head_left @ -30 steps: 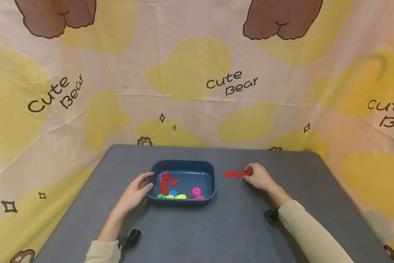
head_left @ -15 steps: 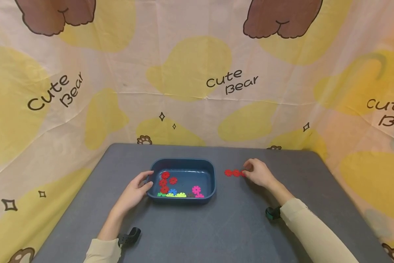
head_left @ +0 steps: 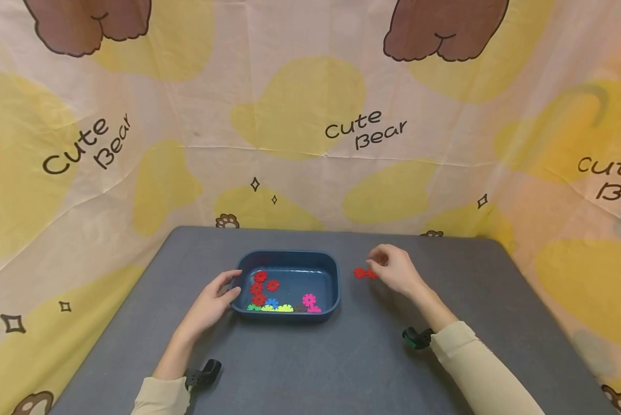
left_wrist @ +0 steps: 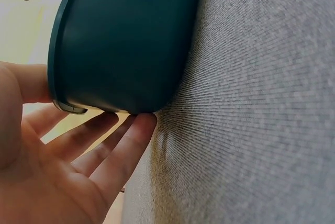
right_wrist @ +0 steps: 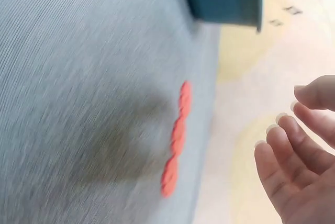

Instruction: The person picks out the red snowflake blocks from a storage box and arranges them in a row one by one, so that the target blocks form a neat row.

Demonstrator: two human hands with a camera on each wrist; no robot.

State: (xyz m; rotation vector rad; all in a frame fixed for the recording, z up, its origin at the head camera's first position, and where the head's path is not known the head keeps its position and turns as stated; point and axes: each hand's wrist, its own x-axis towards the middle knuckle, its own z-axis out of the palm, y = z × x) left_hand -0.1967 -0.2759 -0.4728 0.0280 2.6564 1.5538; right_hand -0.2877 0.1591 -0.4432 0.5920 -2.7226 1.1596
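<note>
Left hand, fingers fairly straight, touching a blue tray; inside, beyond the fingertips, 4 red discs, 2 pink discs.
Right hand empty, fingers loosely bent; below them, a red 3-disc row.

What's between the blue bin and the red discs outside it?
Only bare grey tabletop separates the blue bin from the row of red notched discs; head and right wrist views show this.

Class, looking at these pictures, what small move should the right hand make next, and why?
Probably the right hand should reach into the blue tray for another red disc: its fingers look empty, the row of three red discs lies on the table, and the left hand touches the tray.
</note>
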